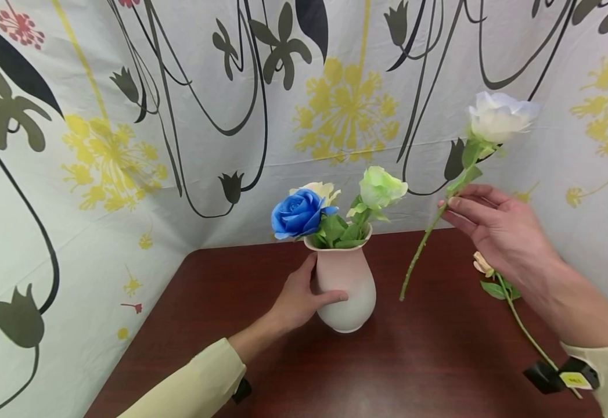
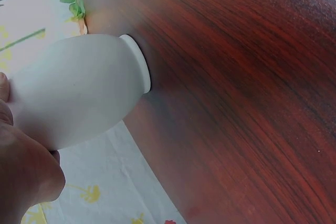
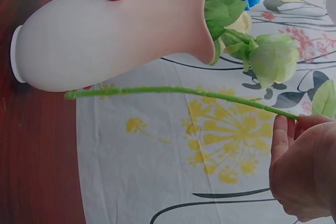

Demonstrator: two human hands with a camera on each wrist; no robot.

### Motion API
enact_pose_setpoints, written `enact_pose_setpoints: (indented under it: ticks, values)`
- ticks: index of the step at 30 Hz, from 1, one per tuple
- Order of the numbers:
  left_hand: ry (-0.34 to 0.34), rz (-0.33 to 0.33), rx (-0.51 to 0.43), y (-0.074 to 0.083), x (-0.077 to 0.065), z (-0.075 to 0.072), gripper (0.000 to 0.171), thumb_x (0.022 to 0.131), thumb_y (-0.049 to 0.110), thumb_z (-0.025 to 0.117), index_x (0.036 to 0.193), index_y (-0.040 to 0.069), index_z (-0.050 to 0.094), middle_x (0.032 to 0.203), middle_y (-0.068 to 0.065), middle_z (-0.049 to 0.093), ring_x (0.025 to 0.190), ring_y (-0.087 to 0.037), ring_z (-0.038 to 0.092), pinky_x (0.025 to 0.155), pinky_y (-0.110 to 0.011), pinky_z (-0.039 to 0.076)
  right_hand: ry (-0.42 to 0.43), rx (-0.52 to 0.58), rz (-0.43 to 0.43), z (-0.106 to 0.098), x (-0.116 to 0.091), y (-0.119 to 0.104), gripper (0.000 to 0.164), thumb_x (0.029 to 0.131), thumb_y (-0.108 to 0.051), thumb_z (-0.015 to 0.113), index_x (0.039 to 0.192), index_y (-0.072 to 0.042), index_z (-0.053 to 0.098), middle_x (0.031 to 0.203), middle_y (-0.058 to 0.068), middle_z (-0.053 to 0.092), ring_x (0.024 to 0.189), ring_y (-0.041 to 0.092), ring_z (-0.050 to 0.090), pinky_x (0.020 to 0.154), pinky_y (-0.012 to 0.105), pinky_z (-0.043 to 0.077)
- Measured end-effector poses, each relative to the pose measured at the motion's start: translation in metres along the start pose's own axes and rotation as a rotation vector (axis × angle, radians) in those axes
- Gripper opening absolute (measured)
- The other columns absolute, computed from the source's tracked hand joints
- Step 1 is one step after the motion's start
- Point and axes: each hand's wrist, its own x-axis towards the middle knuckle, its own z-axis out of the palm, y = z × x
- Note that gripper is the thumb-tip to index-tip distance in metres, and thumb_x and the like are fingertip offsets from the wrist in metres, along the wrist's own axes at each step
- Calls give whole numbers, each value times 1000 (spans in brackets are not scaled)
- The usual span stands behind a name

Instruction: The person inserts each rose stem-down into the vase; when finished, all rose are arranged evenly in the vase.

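Note:
A pale pink-and-white vase [image 1: 346, 290] stands upright on the table, holding a blue rose [image 1: 298, 213], a light green rose [image 1: 382, 187] and a cream rose [image 1: 320, 190] partly hidden behind the blue one. My left hand [image 1: 298, 293] grips the vase from its left side, thumb across the front; the other fingers are mostly hidden behind it. To the right of the vase, my right hand [image 1: 497, 223] pinches the stem of a white rose [image 1: 501, 116] between thumb and fingers. The bloom points up and the bare green stem [image 3: 173, 89] slants down, its lower end above the table.
A peach rose [image 1: 484, 264] lies on the dark red-brown table [image 1: 262, 371] at the right, its stem running toward the front beneath my right forearm. Behind and to the left hangs a white patterned cloth [image 1: 204, 174] along the table's edges.

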Motion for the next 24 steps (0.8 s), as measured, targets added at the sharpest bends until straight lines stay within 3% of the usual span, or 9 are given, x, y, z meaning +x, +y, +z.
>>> enact_pose_setpoints:
  ticks: [16,24]
  values:
    - [-3,1,0,-1,0,1,92,88,46,88,161,24,37,149,3,59,131,-17,60,109,-45,52,174,203,-154,27,11,-19,18,94,26,60,93,10,68,95,19,73,89,31,76,86,47,63]
    - [-6,1,-8,-2,0,1,90,89,46,87,160,23,37,149,3,59,132,-18,60,109,-47,52,240,237,-165,32,15,-29,16,93,24,63,95,8,66,94,18,72,87,32,76,83,45,64]
